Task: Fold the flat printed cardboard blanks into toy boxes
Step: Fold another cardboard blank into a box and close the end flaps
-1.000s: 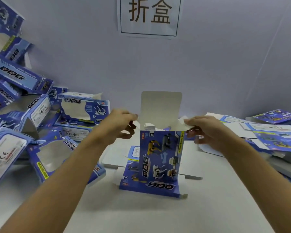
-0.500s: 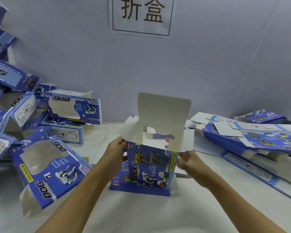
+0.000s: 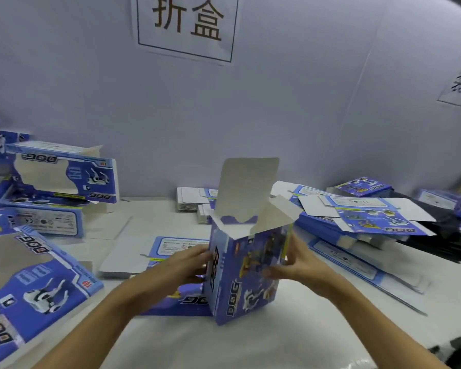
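Both hands (image 3: 240,265) gripping upright blue printed box (image 3: 246,272), top flaps open, lid flap raised.

White table (image 3: 290,339) strewn with seemingly flat blanks (image 3: 367,217)
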